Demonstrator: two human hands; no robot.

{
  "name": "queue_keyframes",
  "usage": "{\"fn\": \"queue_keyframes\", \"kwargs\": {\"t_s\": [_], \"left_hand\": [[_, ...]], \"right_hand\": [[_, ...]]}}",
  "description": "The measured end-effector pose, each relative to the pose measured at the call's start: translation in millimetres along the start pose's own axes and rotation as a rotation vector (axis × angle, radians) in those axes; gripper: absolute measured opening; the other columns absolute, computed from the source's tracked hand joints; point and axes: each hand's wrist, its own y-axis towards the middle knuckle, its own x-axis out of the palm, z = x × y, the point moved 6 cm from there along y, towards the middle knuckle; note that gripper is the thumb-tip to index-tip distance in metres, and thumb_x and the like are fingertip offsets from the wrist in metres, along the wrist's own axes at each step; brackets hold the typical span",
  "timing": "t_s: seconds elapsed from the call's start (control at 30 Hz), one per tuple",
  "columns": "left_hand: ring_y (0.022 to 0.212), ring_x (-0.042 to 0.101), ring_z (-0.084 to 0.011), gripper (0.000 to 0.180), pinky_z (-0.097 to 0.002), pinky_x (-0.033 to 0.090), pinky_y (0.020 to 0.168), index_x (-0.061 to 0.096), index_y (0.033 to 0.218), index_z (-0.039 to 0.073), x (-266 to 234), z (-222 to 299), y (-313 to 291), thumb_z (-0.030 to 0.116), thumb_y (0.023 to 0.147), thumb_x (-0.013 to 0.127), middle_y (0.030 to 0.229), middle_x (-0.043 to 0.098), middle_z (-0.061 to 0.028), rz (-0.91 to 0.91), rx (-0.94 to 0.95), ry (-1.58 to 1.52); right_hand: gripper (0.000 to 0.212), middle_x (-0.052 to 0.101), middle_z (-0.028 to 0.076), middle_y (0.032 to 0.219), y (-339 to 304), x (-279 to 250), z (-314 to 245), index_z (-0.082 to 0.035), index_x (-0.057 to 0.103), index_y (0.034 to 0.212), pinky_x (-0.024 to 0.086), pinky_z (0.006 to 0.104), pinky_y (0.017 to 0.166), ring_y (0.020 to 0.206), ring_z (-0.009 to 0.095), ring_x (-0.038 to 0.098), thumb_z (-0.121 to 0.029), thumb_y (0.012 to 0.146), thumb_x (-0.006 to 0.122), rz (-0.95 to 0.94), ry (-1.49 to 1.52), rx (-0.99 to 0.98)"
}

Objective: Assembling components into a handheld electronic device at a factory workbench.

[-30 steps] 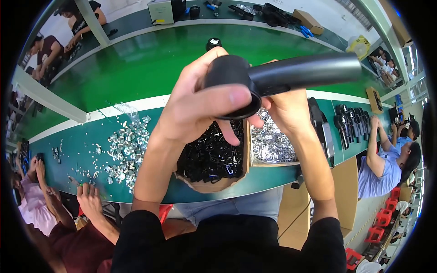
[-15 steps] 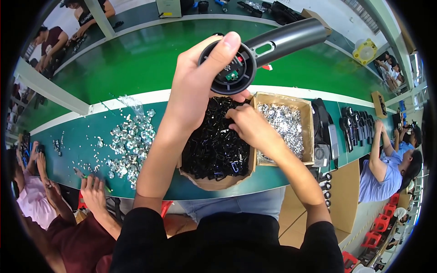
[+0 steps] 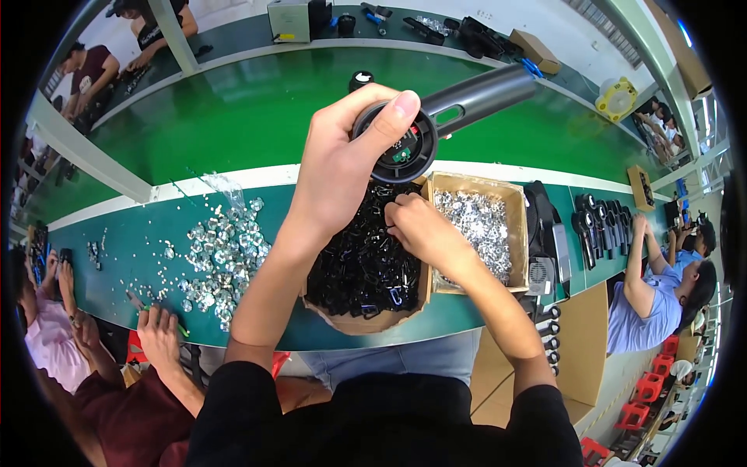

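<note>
My left hand is closed round the head of a black plastic housing, held up above the table. Its thumb presses on the open round end, where a small green circuit board shows. The slotted tubular handle points away to the right. Below it, my right hand reaches over a cardboard box of small glossy black plastic parts. Its fingers are curled together at the far right of the pile; what they pinch is hidden. Beside that forearm stands a second box of small shiny metal parts.
Shiny metal pieces lie scattered on the green table at left, near a co-worker's hand. Several black handled units lie at right, by another co-worker. A large carton stands beside me. A white ledge crosses behind the boxes.
The whole view has shifted a little. My left hand and the housing have come slightly lower and nearer the boxes. The right hand's fingers have drawn back a little toward me.
</note>
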Motion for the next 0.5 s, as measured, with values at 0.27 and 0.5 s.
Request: {"fn": "queue_keyframes", "kwargs": {"t_s": [0.27, 0.5], "left_hand": [[0.074, 0.051, -0.0038, 0.025, -0.0209, 0.043, 0.067, 0.065, 0.108, 0.002, 1.1, 2.5, -2.0, 0.026, 0.104, 0.061, 0.08, 0.061, 0.002, 0.048, -0.008, -0.094], [0.078, 0.05, -0.0055, 0.023, -0.0226, 0.041, 0.074, 0.064, 0.109, 0.003, 9.4, 5.2, -4.6, 0.024, 0.104, 0.057, 0.08, 0.059, 0.0022, -0.02, 0.08, 0.055]], "right_hand": [[0.03, 0.07, 0.004, 0.081, -35.8, -99.0, -9.4, -0.002, 0.075, 0.114, 0.051, 0.0243, 0.067, 0.071, 0.008, 0.062, 0.001, 0.084, 0.076, 0.257, 0.657, 0.161], [0.014, 0.075, 0.01, 0.094, -38.4, -153.3, -20.3, 0.004, 0.07, 0.106, 0.055, 0.0208, 0.07, 0.082, 0.011, 0.071, 0.001, 0.092, 0.072, 0.807, 1.056, 0.142]]}}
